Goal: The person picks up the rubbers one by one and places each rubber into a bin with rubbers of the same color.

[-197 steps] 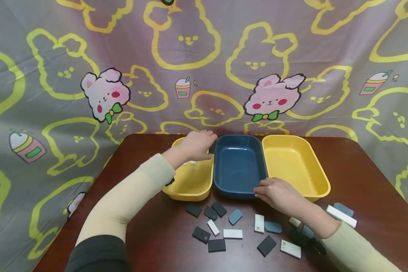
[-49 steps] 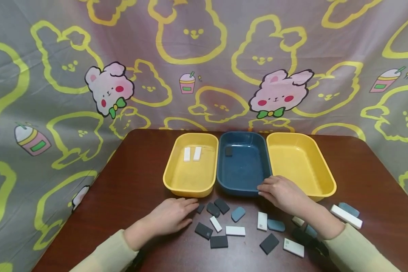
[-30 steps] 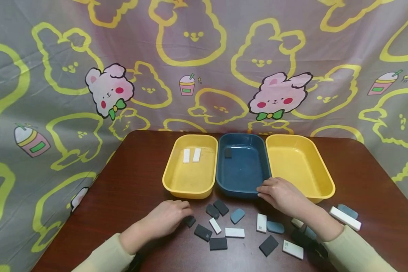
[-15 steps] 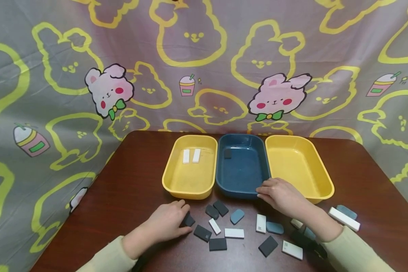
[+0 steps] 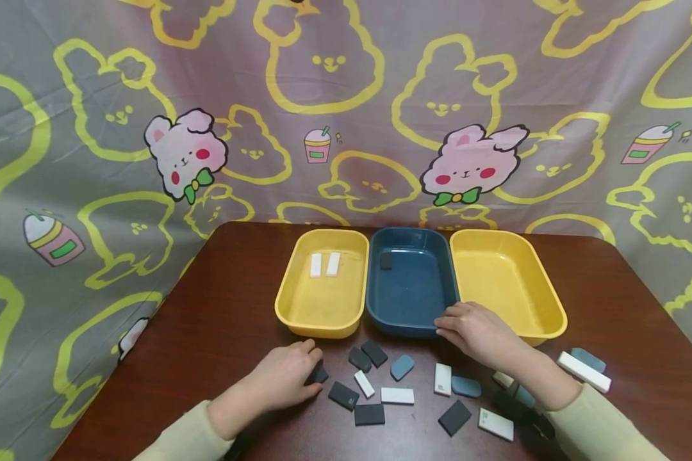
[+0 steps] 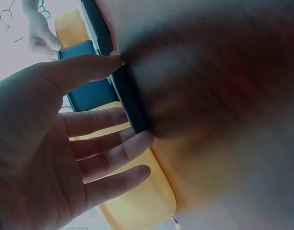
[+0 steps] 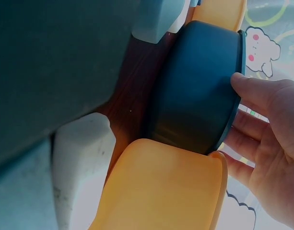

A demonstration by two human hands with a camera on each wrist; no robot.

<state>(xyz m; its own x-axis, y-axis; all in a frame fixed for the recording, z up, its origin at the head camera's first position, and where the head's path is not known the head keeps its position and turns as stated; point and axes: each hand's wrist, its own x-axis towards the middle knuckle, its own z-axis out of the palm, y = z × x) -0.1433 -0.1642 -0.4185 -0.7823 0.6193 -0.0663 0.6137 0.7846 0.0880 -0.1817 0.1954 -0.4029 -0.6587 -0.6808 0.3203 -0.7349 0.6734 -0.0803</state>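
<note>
At the near left of the trays, my left hand (image 5: 285, 378) is low over the table. Its thumb and fingertips pinch a black eraser (image 5: 319, 372), which the left wrist view shows on edge. My right hand (image 5: 475, 326) holds the near right corner of the blue tray (image 5: 411, 325), thumb outside the rim and fingers over it. One black eraser (image 5: 386, 260) lies in that tray. Inside the left yellow tray (image 5: 321, 323) are two white erasers (image 5: 333, 264), side by side. Loose black, white and blue-grey erasers (image 5: 402, 367) lie in front of the trays.
A right yellow tray (image 5: 498, 282) stands against the blue one. More erasers, including a long white one (image 5: 584, 371), lie by the right forearm, which partly hides some. A patterned curtain (image 5: 346, 115) hangs behind the dark wooden table (image 5: 225, 282).
My left hand has come from above the trays down to the table and picked up a black eraser. Another black eraser now lies in the blue tray. My right hand stays at the rim.
</note>
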